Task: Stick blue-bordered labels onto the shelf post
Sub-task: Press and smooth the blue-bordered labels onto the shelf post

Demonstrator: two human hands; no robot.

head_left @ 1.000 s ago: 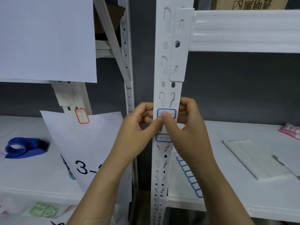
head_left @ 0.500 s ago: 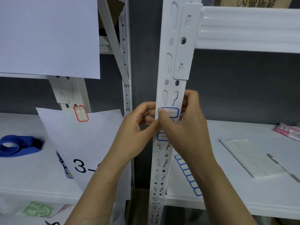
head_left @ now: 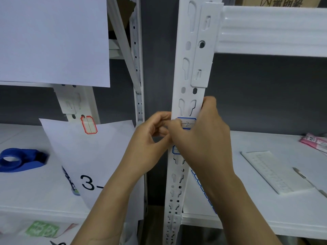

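Item: upper blue-bordered label point(head_left: 187, 123) on shelf post point(head_left: 187, 71), centre frame. My right hand point(head_left: 203, 138) presses it flat; my left hand point(head_left: 150, 138), at its 9 o'clock, curls narrow, empty as far as visible. Second label point(head_left: 175, 150) at 6 o'clock. Risk: uneven pressure over the slots wrinkles it or leaves a corner lifting.

I see white slotted metal shelf post point(head_left: 187, 71) at centre, two blue-bordered paper labels point(head_left: 188, 123) on it, one above other. Blue plastic tape dispenser point(head_left: 19, 159) on left shelf; flat white label sheet point(head_left: 276, 171) on right shelf.
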